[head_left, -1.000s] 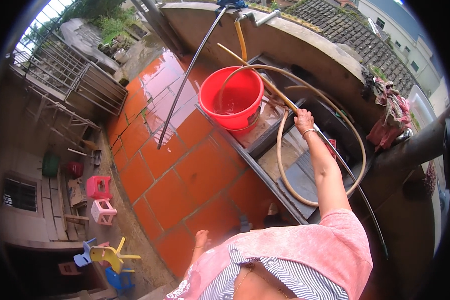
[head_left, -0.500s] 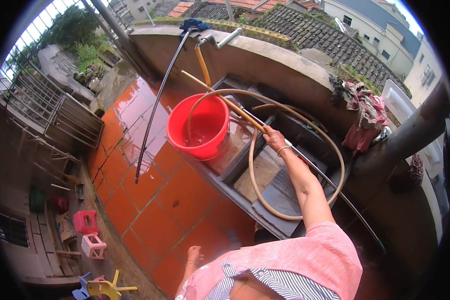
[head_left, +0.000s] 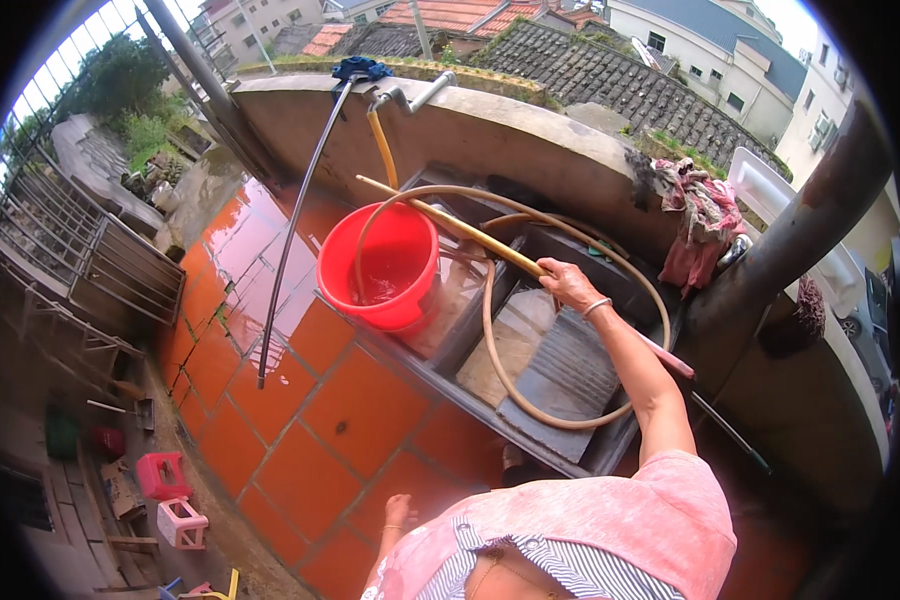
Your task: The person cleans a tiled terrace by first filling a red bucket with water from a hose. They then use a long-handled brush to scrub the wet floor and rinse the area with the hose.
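Observation:
My right hand point(head_left: 570, 286) is closed around a long yellow-brown pole point(head_left: 470, 232). The pole slants up to the left across the sink, its far tip above the back of the bucket. A pinkish end point(head_left: 670, 358) shows past my right forearm, apparently of the same pole. The red bucket point(head_left: 410, 315) stands at the sink's left end with some water in it. A beige hose point(head_left: 492, 345) loops over the sink and drops into the bucket. My left hand point(head_left: 398, 512) hangs low over the tiles, fingers loosely bent, holding nothing.
A dark stone sink point(head_left: 450, 370) with a ribbed washboard point(head_left: 575, 350) stands against the wall. A black hose point(head_left: 303, 190) hangs at its left. Pink rags point(head_left: 688, 225) lie on the ledge beside a thick post point(head_left: 800, 235). Another dark pole point(head_left: 730, 430) leans low right. Small stools point(head_left: 162, 474) stand left.
The view has shifted slightly. My right hand has moved the yellow-brown pole, whose far tip is now lower, nearer the bucket. A pinkish end has come into sight beyond my forearm.

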